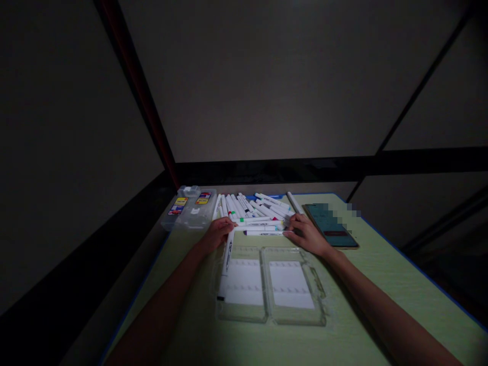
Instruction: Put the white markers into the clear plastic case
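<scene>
Several white marker pens [253, 207] with coloured caps lie in a loose heap on the green table [381, 284]. My left hand [218, 234] rests at the heap's left end, fingers curled over the end of a few pens lying crosswise [261, 226]. My right hand [307, 234] presses against the right end of the same pens, fingers bent. One more marker [227, 259] lies lengthwise below my left hand, on the edge of an open clear plastic case [270, 284] with two white inserts.
A closed clear box [189, 208] with coloured stickers sits at the table's far left corner. A dark phone [331, 225] lies right of my right hand. The table has a blue edge; dark walls and a black rail stand behind it.
</scene>
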`<state>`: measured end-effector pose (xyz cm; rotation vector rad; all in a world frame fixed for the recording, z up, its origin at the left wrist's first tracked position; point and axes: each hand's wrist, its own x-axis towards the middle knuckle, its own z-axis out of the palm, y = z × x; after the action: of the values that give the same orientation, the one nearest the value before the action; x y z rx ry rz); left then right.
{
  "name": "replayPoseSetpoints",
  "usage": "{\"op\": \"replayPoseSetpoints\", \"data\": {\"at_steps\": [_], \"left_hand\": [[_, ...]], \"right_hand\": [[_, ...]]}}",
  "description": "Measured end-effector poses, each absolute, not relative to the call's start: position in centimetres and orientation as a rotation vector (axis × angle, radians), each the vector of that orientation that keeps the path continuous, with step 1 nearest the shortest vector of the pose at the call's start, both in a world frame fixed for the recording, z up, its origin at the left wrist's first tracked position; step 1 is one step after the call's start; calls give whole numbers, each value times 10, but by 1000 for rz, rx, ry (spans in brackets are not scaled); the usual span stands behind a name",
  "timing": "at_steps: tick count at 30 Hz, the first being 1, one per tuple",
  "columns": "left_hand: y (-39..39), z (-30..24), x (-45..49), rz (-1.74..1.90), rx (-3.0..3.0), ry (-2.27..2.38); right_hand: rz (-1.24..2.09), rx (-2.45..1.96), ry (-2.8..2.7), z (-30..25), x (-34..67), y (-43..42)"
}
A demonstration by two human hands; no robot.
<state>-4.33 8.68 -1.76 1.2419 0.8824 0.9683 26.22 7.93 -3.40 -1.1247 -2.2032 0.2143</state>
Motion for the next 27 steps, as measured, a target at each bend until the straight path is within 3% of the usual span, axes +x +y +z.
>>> {"op": "replayPoseSetpoints", "data": {"at_steps": [27], "left_hand": [[84,-23,-38,955,1324,882]], "right_hand": [[197,-1104,-2214,-35,263,78]]}}
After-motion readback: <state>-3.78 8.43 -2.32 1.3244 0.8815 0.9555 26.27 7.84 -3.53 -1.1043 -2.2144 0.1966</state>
